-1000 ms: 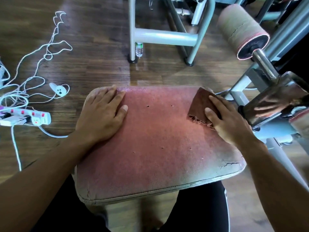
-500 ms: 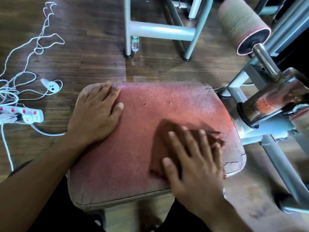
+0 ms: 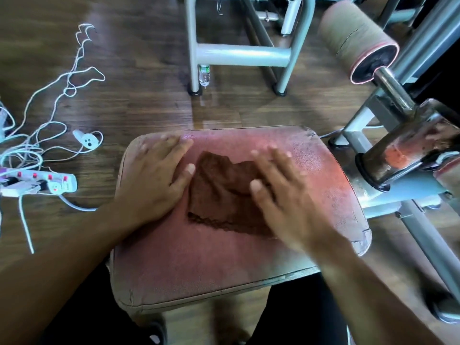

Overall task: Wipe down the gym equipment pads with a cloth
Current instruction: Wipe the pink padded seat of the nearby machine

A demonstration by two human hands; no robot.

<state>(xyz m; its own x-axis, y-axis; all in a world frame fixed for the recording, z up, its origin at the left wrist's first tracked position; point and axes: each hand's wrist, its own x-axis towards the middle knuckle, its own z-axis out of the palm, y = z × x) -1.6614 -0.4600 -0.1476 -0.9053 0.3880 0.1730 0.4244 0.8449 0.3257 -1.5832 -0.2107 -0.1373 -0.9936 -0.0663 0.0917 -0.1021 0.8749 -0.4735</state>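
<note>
Head view. The red seat pad (image 3: 224,257) fills the centre and lower middle of the frame, its vinyl worn pale along the edges and cracked at the right corner. A dark brown cloth (image 3: 219,195) lies rumpled on the pad's middle, just right of the left hand (image 3: 151,185), whose thumb tip touches the cloth's left edge.

Left hand: fingers straight, palm flat on the pad's upper left area, bracing. Right hand (image 3: 286,195): fingers spread and straight, pressing down on the right part of the cloth (motion-blurred, so exact fingertip contact is hard to read). Neither hand is curled round anything.

Upper right of frame: a roller pad (image 3: 353,38) on a steel bar, not being touched. Upper centre: a grey machine frame (image 3: 239,54) with a small water bottle (image 3: 204,75) by its foot. Left edge: a power strip (image 3: 47,184) amid tangled white cords on the wooden floor.

Judgement on the stroke: the cloth looks bunched, so flattening it under the palm should give wider contact. Overlapping passes should reach the pale edges and lower strip nearest the camera. Go light near the cracked corner, where the frayed hem could snag.
</note>
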